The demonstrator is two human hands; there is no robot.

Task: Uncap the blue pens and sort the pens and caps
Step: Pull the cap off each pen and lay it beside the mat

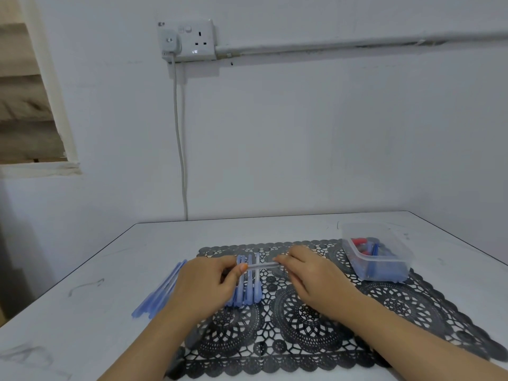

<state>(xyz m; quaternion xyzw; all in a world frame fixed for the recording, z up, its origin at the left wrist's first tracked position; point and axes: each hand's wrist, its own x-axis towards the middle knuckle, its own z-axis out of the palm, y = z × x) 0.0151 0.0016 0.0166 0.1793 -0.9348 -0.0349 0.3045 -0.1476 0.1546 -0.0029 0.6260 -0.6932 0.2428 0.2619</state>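
A single blue pen [263,266] is held level between both hands, above the mat. My left hand [204,284] pinches its left end and my right hand [310,273] pinches its right end. Whether its cap is on is hidden by my fingers. Under the held pen lies a row of several capped blue pens [248,288] on the black lace mat [302,320], pointing away from me. A second group of several blue pens [159,294] lies on the bare table to the left of my left hand.
A clear plastic tub [378,253] with blue and red caps or pens inside stands on the mat's far right corner. The white table [82,312] meets a wall behind; a socket [189,39] with a hanging cable [181,149] is above.
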